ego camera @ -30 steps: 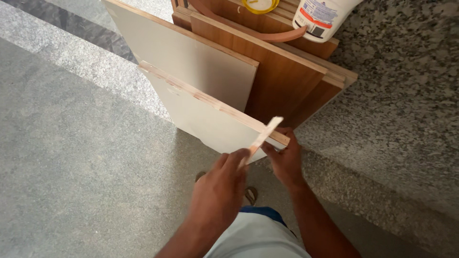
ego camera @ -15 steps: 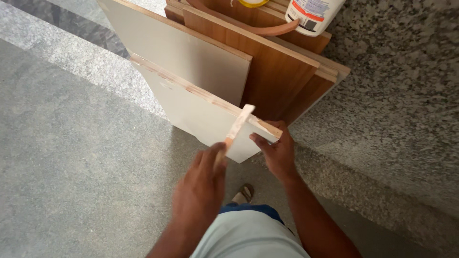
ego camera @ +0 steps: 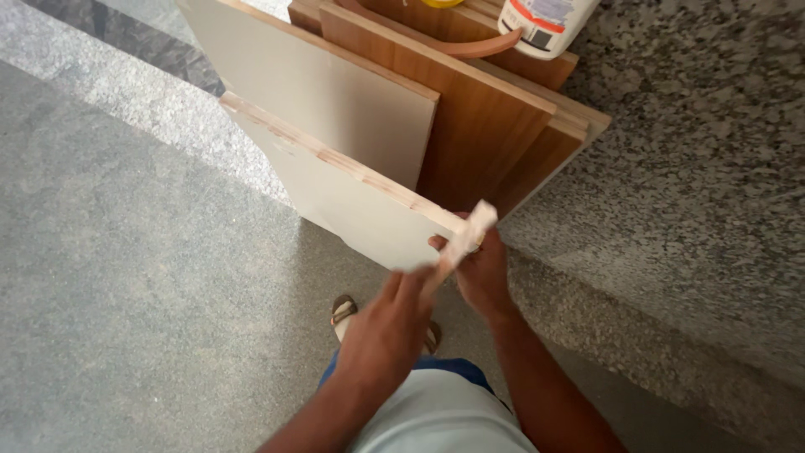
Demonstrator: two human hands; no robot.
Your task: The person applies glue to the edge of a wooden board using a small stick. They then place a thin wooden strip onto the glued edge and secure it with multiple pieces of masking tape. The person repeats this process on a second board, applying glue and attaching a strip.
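The left hand (ego camera: 387, 323) pinches a pale edging strip (ego camera: 466, 235) in a closed grip; the right hand (ego camera: 481, 273) clasps the nearest board's (ego camera: 352, 197) corner.

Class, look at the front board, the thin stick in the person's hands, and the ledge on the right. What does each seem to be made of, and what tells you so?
Front board: probably plywood with a smooth pale laminate face; its bare top edge shows wood layers.
Stick: looks like a thin, pale wood strip, unfinished; blurred, so unsure.
Ledge: speckled grey stone, likely granite, with a dull sheen.
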